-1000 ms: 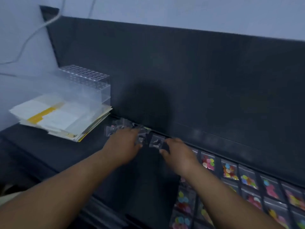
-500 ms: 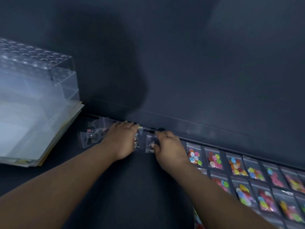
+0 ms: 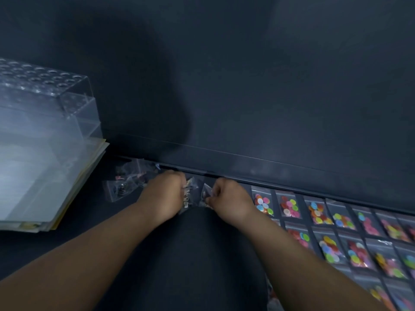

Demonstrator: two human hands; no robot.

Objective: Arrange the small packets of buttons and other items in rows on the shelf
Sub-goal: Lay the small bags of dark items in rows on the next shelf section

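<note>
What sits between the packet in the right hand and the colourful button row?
Nothing visible. The right hand pinches the small packet just left of the button row; only that hand covers the gap.

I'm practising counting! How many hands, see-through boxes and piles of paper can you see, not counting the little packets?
Hands: 2 (left hand, right hand)
Clear box with holes: 1
Paper pile: 1
Total: 4
The button packets are too many and too blurred to count.
</note>
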